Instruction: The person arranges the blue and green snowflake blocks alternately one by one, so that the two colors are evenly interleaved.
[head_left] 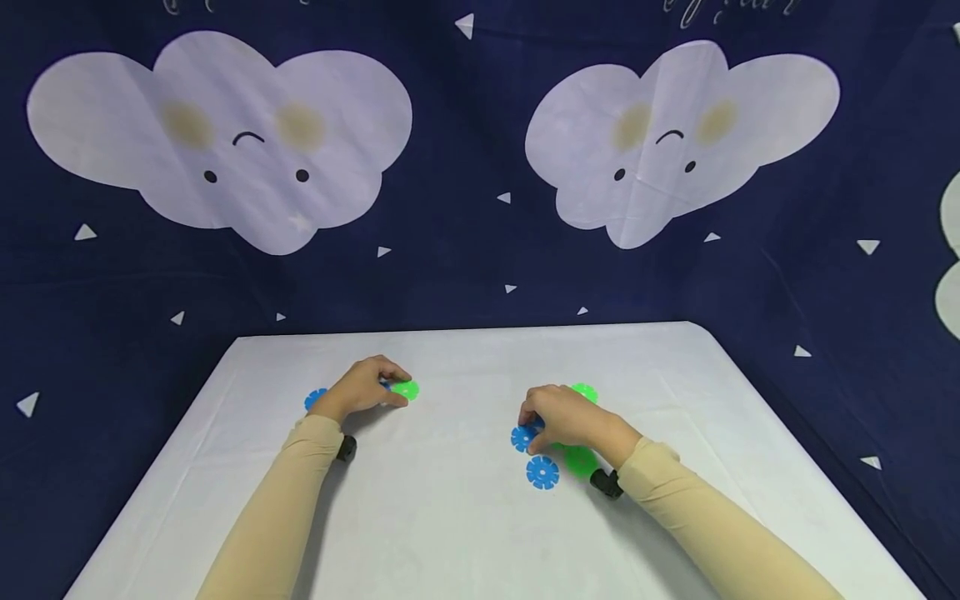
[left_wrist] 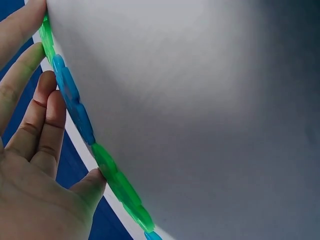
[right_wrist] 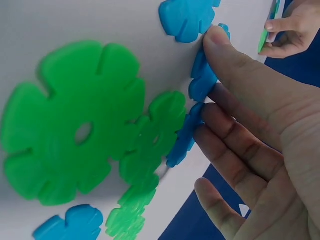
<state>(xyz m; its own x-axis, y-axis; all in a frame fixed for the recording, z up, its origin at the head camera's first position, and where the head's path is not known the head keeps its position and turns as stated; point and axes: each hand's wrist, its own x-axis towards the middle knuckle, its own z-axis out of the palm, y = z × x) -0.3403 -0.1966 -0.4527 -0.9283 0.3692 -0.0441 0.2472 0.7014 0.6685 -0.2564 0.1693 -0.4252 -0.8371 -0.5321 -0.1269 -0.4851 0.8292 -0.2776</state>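
Thumb and index finger of my left hand (head_left: 358, 388) pinch a green notched plastic disc (head_left: 407, 389) at the right end of a row of discs. Blue discs (left_wrist: 75, 100) and green discs (left_wrist: 122, 187) continue that row below the fingers in the left wrist view. Past the wrist, a blue disc (head_left: 315, 397) peeks out. My right hand (head_left: 573, 415) pinches a blue disc (right_wrist: 201, 80) between thumb and fingers, with another blue disc (head_left: 522, 438) just beyond the thumb. Under its palm the row runs on into green discs (right_wrist: 155, 137), partly hidden in the head view.
Nearer the person, a blue disc (head_left: 542, 472) and a green disc (head_left: 581, 461) lie beside the right hand. Beyond the right hand shows one more green disc (head_left: 585, 392). The white table (head_left: 442, 500) ends at a dark blue cloth (head_left: 465, 275) with clouds.
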